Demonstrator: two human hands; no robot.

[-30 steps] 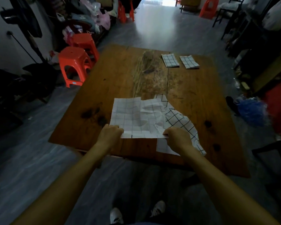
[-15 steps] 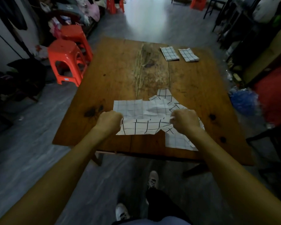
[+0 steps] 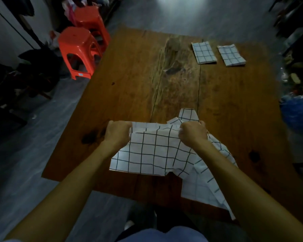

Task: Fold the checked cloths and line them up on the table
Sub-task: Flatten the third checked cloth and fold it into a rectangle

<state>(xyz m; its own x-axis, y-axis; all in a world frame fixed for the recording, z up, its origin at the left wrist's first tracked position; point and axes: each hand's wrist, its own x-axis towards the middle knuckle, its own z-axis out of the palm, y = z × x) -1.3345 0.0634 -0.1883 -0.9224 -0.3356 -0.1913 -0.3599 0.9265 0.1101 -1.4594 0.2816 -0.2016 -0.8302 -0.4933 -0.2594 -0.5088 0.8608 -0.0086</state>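
1. Currently we are gripping the checked cloth with both hands: the left hand is pinching its far left corner with curled fingers, and the right hand is pinching the far edge towards the right, fingers likewise curled round fabric.
2. We are working at the near edge of the wooden table. The cloth is lying doubled there, bold-checked side up, its near fold roughly level with the table's front edge.
3. We are noting that the fold is not square (the right portion is bunching and trailing off past the right forearm, and a small flap is poking out beyond the right hand).
4. Step in hand, as we are judging it: the first half-fold of the third cloth. Two folded cloths, the left one and the right one, are sitting side by side, apart, at the far right of the table.
5. Next move, we are reckoning, calls for setting the carried edge down, squaring the corners, and tucking in the loose right side before folding again.
6. Beyond the table's left side we are seeing two orange stools.
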